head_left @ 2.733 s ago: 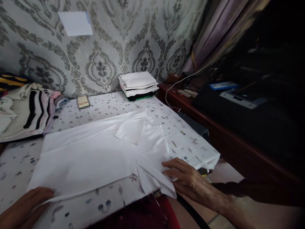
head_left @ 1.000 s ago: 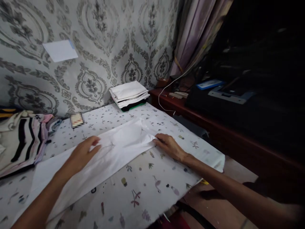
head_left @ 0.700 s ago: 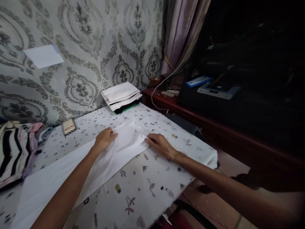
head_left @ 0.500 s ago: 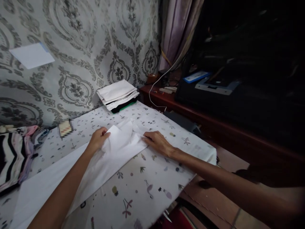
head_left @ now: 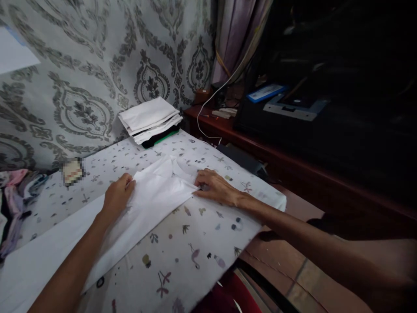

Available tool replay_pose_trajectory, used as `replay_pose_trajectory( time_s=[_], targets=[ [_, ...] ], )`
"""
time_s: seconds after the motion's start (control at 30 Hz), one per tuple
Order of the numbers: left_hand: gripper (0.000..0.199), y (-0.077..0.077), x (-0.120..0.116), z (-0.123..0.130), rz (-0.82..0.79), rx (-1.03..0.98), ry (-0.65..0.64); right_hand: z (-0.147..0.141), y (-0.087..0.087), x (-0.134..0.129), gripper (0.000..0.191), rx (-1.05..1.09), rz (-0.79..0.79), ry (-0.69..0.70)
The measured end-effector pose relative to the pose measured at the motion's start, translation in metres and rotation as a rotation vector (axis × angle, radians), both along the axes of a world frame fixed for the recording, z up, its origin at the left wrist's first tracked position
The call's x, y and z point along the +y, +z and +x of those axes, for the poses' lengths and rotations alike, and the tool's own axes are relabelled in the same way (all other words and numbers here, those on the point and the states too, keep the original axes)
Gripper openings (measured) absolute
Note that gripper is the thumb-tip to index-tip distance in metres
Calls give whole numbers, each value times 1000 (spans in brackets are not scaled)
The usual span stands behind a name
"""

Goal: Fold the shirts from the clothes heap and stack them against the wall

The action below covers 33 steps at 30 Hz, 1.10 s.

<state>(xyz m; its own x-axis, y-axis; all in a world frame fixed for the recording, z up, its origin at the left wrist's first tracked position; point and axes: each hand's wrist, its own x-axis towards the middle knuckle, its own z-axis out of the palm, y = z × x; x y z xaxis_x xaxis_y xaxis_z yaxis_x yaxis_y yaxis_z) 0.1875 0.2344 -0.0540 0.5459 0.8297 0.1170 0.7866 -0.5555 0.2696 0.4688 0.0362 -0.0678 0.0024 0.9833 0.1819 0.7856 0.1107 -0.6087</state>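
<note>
A white shirt (head_left: 153, 187) lies in a long folded strip across the patterned sheet, its neckline toward the far right. My left hand (head_left: 120, 191) grips the shirt's far edge, thumb and fingers closed on the cloth. At the neck end, my right hand (head_left: 215, 187) has its curled fingers and thumb on the shirt's corner. Some creases run between both hands. The strip's near-left end passes behind my left forearm and out of view.
Folded clothes (head_left: 151, 117) are stacked at the back by the patterned wall covering (head_left: 84, 108). More clothes (head_left: 13, 195) lie at the left, near a small blurred packet (head_left: 73, 171). A dark red cabinet (head_left: 224, 126) with a white cable (head_left: 199, 117) stands at the right.
The shirt's neck end looks flatter and less bunched. My left hand has slid slightly toward the left; my right hand's fingers have shifted on the corner. The view has turned a little right.
</note>
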Motion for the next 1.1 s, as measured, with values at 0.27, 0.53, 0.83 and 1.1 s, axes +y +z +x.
replay_pose_trajectory(
  time_s=[0.27,0.53,0.83,1.1],
  targets=[
    [22,2,-7,1,36,175,55,3,-8,-9,13,309,9,-23],
    [24,5,-11,7,59,296,99,1,-9,-11,42,177,3,3],
    [28,1,-13,7,44,258,121,3,-14,-12,31,-62,122,135],
    [28,12,-4,-13,-255,-35,38,0,-8,-13,19,-133,194,155]
  ],
)
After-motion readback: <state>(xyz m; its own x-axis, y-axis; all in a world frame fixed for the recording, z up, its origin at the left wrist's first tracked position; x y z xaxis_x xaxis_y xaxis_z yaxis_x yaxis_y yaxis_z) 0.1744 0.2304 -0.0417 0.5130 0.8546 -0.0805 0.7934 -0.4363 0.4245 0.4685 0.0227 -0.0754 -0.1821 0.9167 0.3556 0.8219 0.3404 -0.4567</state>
